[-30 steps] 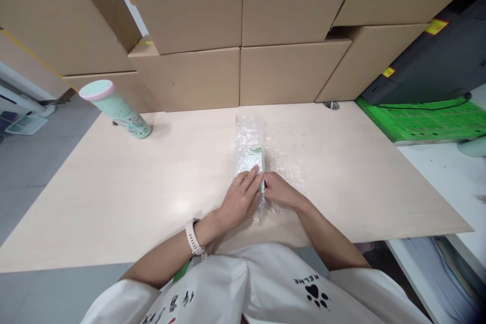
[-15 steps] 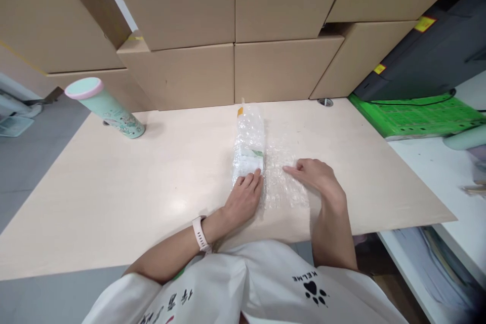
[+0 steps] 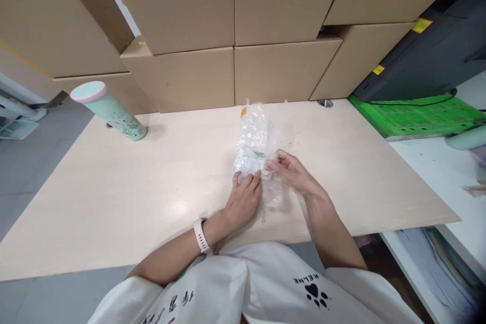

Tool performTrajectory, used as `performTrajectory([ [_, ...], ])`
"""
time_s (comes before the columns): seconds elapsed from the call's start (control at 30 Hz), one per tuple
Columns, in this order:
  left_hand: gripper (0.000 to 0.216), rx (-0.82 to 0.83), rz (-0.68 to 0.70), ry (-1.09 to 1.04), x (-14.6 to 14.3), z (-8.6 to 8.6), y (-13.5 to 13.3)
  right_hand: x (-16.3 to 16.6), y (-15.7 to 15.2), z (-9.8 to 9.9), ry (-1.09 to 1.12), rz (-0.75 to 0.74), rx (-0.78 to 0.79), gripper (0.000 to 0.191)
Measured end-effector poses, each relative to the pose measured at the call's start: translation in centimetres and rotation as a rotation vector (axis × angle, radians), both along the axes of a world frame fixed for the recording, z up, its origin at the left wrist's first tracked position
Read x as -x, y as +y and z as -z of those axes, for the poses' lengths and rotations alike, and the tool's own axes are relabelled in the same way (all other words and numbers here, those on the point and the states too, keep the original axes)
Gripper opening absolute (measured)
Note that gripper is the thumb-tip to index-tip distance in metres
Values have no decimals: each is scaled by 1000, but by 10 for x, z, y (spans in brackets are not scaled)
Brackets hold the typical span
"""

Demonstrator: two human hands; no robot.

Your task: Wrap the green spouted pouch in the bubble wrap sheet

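Observation:
A clear bubble wrap sheet (image 3: 253,134) lies on the pale wooden table (image 3: 159,182), folded over a small white and green item (image 3: 257,154) that shows through it. My left hand (image 3: 245,197), with a watch on the wrist, presses its fingers down on the near end of the wrapped item. My right hand (image 3: 290,172) pinches the loose right part of the sheet and lifts it toward the item.
A mint tumbler (image 3: 108,110) with a pink lid stands at the table's far left. Stacked cardboard boxes (image 3: 235,35) line the back edge. At the right lie a green mat (image 3: 421,116) and a black machine (image 3: 429,61) on a white surface.
My right hand first slid out to the right and lay flat on the loose wrap, then came back toward the item with the wrap's edge pinched and raised. My left hand stayed put.

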State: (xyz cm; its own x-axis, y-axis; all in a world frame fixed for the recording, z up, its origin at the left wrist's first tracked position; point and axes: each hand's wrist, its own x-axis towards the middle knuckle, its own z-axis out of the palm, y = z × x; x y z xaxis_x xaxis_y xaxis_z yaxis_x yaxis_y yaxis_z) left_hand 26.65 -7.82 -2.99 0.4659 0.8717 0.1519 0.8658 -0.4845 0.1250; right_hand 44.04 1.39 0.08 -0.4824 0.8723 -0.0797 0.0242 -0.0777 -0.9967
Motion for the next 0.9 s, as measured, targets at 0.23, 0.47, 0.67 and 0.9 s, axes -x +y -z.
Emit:
performTrajectory([
  [0.23, 33, 205, -52, -659, 29, -4, -2, 22, -4, 11, -62, -250, -25, 34],
  [0.47, 54, 379, -680, -1184, 60, -7, 7, 27, -8, 11, -237, -332, -304, 25],
  [0.67, 60, 618, -538, -1387, 43, -13, 15, 34, -13, 7, -234, -260, -271, 20],
  [0.9, 39, 269, -100, -1104, 20, -53, 5, 33, -19, 2, 79, -154, 78, 54],
])
